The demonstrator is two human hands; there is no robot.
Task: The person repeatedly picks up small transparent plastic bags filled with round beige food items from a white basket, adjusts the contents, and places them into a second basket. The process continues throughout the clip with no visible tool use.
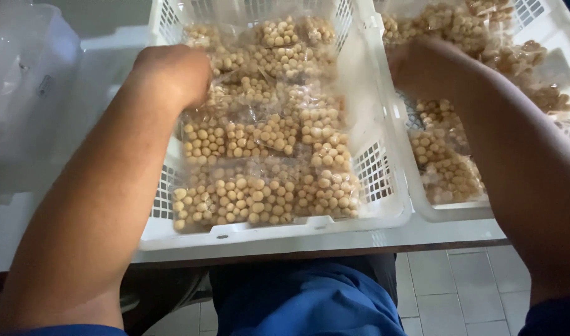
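Left hand (173,74): curled knuckles-up over the upper left of the near white crate (384,211), pressing on the clear bags of small tan mushrooms (266,193); fingers hidden beneath the hand, so whether it grips a bag cannot be told. Right hand (422,65): at the divide between the two crates, back toward the camera, fingers out of sight; grasp cannot be told. Near crate packed with bags lying flat in overlapping rows. Second white crate (450,213) just beside it on the right, also holding mushroom bags (447,168). Both crates rest on the white table (434,233), touching side by side. Tiled floor (459,286) below.
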